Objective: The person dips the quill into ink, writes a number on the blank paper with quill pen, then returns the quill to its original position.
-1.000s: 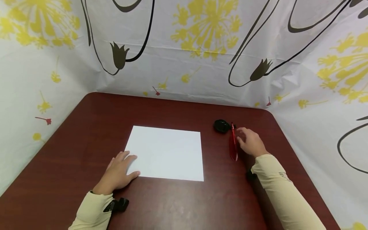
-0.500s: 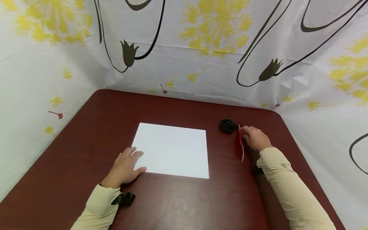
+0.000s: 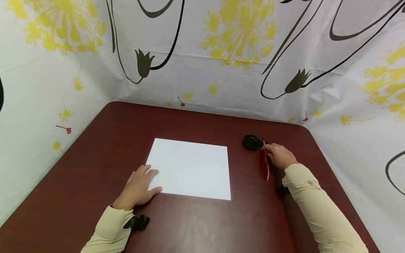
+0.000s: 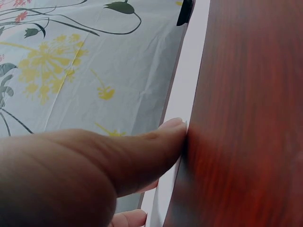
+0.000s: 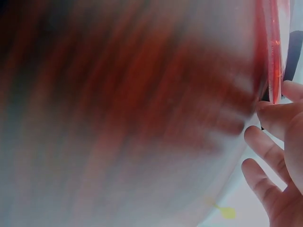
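Note:
A white sheet of paper (image 3: pixel 190 168) lies flat on the dark red-brown table (image 3: pixel 202 225). My left hand (image 3: pixel 137 188) rests on its near-left corner, fingers spread. In the left wrist view the thumb (image 4: pixel 156 146) touches the near edge of the paper (image 4: pixel 187 71). To the right of the sheet a thin, red see-through piece (image 3: pixel 264 165) stands on edge; its exact kind is unclear. My right hand (image 3: pixel 280 156) pinches its far end. The right wrist view has thumb and forefinger at the end of the red piece (image 5: pixel 274 61), other fingers extended.
A black, rounded object (image 3: pixel 252 142) lies just left of the red piece's far end. White cloth with yellow flowers and dark stems (image 3: pixel 202 77) hangs behind the table and along both sides.
My right hand has moved left onto the red piece and now pinches its far end. My left hand stays on the paper. The head view has shifted slightly.

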`<action>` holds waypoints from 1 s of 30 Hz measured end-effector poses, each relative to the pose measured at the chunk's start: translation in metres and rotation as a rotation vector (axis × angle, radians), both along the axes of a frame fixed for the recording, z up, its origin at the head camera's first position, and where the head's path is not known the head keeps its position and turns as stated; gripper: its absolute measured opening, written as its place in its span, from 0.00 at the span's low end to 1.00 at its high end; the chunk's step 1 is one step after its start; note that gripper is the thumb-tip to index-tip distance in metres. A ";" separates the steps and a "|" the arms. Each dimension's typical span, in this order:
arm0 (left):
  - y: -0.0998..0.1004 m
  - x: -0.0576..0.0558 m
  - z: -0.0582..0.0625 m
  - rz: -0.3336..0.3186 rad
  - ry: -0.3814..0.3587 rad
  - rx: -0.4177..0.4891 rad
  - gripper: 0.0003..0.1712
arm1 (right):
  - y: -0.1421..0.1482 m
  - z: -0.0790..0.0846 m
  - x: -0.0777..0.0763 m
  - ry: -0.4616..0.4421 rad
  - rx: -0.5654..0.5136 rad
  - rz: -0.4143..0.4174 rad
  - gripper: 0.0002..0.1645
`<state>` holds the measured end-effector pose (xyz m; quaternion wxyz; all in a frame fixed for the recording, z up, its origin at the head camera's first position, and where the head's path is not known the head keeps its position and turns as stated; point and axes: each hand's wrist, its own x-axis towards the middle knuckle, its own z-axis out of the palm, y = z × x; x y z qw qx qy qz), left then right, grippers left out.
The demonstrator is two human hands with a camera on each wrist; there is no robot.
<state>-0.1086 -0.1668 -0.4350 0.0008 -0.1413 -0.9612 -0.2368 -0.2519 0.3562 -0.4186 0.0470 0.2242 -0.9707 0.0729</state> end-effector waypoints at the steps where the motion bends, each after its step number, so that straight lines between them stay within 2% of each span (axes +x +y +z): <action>1: 0.000 0.000 0.000 0.002 0.001 0.003 0.31 | 0.000 0.000 0.000 0.004 0.007 0.003 0.17; 12: 0.003 -0.003 -0.001 -0.007 0.007 0.005 0.31 | 0.002 0.003 -0.003 -0.050 0.029 -0.015 0.19; 20: 0.002 -0.002 -0.001 -0.015 0.006 0.009 0.31 | 0.003 -0.001 -0.002 -0.026 0.014 -0.004 0.17; 30: -0.001 0.000 -0.001 -0.007 -0.028 0.000 0.32 | 0.003 -0.001 0.000 0.004 -0.057 -0.003 0.16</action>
